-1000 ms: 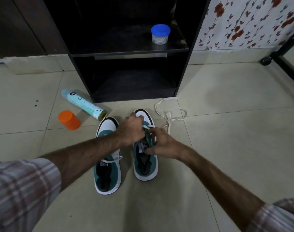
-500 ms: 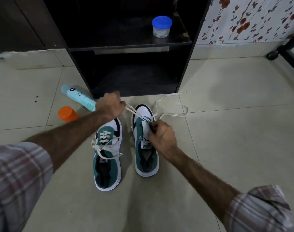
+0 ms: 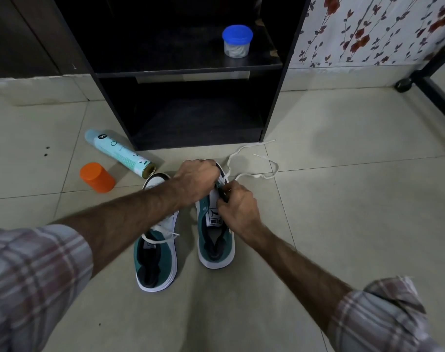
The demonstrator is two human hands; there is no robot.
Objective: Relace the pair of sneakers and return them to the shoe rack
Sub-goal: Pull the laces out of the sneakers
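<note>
Head view: both hands (image 3: pixel 200 180) (curled) work right sneaker's (image 3: pixel 215 237) lace (image 3: pixel 254 174).

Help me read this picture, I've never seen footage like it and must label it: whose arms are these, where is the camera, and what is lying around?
There is no machine here. The camera sits on a person's head and looks down, so the two arms are that person's own. The left hand and right hand meet over the front of the right-side sneaker, working a white shoelace; its loose end trails across the tiled floor. Exactly what each hand's fingers pinch is hidden. The other sneaker stands beside it, already laced. Behind them is a black shoe rack with a blue-lidded jar on its shelf. To the left, a spray can lies on its side near an orange cap.
</note>
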